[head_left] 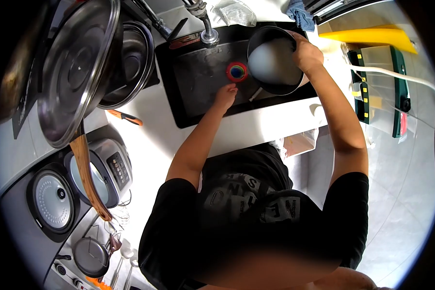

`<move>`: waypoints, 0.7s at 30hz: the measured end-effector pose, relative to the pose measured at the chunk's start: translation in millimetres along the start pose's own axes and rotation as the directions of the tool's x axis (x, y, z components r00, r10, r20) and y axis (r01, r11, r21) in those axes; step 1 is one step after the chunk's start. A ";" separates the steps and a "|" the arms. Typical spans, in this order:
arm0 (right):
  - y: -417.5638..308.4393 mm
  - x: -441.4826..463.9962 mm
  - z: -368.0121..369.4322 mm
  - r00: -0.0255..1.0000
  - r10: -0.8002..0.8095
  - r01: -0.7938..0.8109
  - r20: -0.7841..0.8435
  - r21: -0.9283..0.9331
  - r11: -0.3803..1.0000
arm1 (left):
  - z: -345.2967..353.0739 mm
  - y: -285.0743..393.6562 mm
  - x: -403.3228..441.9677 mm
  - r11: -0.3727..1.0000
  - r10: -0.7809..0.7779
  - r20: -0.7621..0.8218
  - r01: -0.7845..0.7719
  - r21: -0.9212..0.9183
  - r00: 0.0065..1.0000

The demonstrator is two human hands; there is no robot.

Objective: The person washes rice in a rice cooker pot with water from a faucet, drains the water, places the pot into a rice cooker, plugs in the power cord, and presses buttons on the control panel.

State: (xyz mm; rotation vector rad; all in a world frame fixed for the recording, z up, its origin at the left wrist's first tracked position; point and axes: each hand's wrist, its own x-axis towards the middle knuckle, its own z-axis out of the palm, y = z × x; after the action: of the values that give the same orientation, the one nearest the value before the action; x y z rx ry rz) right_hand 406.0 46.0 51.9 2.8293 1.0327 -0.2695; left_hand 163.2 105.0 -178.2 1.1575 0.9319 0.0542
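Note:
My right hand (308,54) grips the rim of a dark round pot (286,79) on its right side. The pot is tilted over the right part of the black sink (181,104), and cloudy whitish liquid (266,63) shows inside it. Over the sink's middle is my left hand (225,96), its fingers loosely curled with nothing visible in them. Just beyond its fingertips lies a red ring with a blue-green centre (237,72), around the drain area. Between the left hand and the pot a thin pale stick-like thing (255,94) shows in the sink.
A faucet (209,36) stands behind the sink. Large steel pans, one with a wooden handle (84,169), loom at the left. An orange-handled knife (125,117) lies on the white counter near a rice cooker (113,164) with its lid raised. A blue cloth (300,15) hangs at the back right.

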 end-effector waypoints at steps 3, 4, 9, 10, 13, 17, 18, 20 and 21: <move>-1.7 -1.1 -4.4 1.000 -0.020 0.020 0.010 0.013 1.000 | -1.8 5.0 -3.4 1.000 -0.012 0.003 0.012 0.006 1.000; -2.1 -1.7 -6.0 0.999 -0.030 0.030 0.014 0.023 0.999 | -2.2 5.6 -4.0 1.000 -0.017 0.003 0.017 0.004 1.000; -1.1 5.1 1.5 1.000 0.022 -0.023 -0.017 -0.043 0.999 | -3.5 4.3 -5.5 1.000 -0.014 0.015 0.014 0.014 1.000; -0.4 6.0 2.7 1.000 0.019 -0.020 -0.023 -0.046 0.999 | -3.9 4.2 -5.6 1.000 -0.014 0.019 0.014 0.017 1.000; -2.7 5.9 0.7 0.999 0.043 -0.043 0.004 -0.056 0.997 | -4.4 4.5 -7.4 0.999 -0.029 0.026 0.030 -0.027 0.999; -3.7 5.3 -2.5 0.999 0.038 -0.037 0.010 -0.041 0.998 | -5.1 3.9 -6.6 1.000 -0.011 0.027 0.011 0.005 1.000; -2.4 7.3 -0.4 0.999 0.046 -0.045 0.014 -0.039 0.998 | -4.8 3.7 -6.8 1.000 -0.013 0.024 0.013 -0.008 1.000; 0.2 11.4 4.7 0.998 0.054 -0.053 0.017 -0.043 0.998 | -4.8 3.5 -7.3 1.000 -0.013 0.019 0.013 -0.021 1.000; 1.2 13.2 7.1 0.998 0.053 -0.053 0.016 -0.050 0.997 | -4.9 2.9 -7.3 1.000 -0.010 0.018 0.010 -0.021 1.000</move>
State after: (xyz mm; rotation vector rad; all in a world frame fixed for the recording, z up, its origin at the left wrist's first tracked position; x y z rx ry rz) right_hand 415.9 52.2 42.3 2.7999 0.9460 -0.2596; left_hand 156.6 106.4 -171.9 1.1324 0.9193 0.0455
